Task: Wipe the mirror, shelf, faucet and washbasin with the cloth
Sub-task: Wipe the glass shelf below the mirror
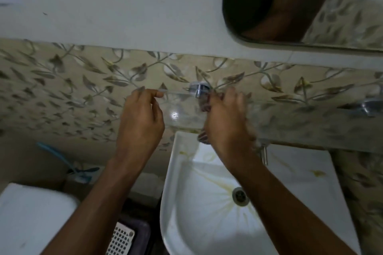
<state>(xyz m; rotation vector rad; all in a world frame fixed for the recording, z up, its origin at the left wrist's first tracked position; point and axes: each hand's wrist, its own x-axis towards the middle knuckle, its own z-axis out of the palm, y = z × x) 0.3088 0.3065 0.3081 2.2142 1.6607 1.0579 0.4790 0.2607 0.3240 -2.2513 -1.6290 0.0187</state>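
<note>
Cloth under right hand on shelf.

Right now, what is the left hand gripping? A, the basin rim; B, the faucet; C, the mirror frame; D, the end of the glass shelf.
D: the left hand pinches the left end of the glass shelf, above the basin.
</note>
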